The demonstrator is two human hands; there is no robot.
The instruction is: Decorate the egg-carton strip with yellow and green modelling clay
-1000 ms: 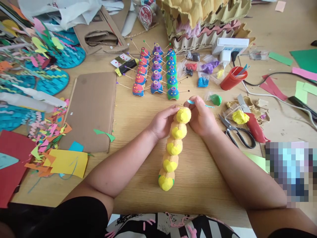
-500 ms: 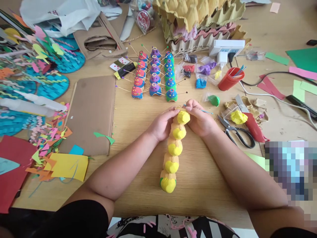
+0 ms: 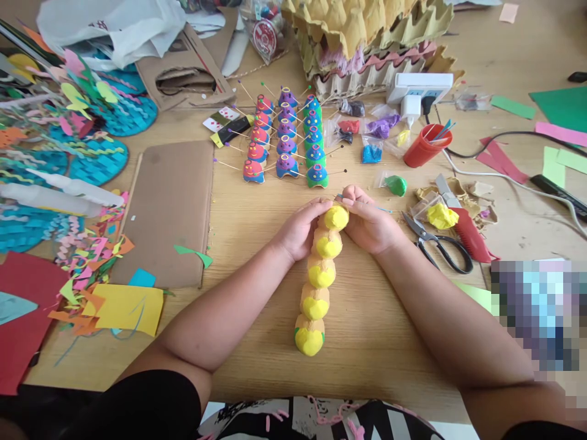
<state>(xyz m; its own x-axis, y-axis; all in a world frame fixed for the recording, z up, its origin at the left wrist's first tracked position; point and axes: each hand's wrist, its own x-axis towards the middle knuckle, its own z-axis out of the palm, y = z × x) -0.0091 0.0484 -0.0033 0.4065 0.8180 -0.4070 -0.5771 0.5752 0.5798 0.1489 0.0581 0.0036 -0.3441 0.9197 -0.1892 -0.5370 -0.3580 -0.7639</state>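
A strip of egg-carton cups (image 3: 321, 275), its domes capped with yellow clay, stretches over the table toward me. My left hand (image 3: 302, 231) is closed on its far end, thumb on top near the last yellow dome. At the other side of that end, my right hand (image 3: 370, 223) pinches a thin blue stick (image 3: 385, 211), whose tail pokes out past the knuckles. The stick's tip is by the far edge of the strip, mostly hidden by fingers. Green clay shows at the sides of the nearest dome.
Beyond my hands stand finished-looking carton caterpillars (image 3: 287, 137) with pin feelers. To the right lie scissors (image 3: 443, 247), yellow clay (image 3: 443, 216), green clay (image 3: 395, 185) and a red cup (image 3: 426, 146) of sticks. Cardboard (image 3: 165, 214) and paper scraps lie left; egg trays (image 3: 367, 36) are stacked behind.
The strip has shifted slightly left, along with the fingertips of my right hand. Both hands keep their hold at its far end.
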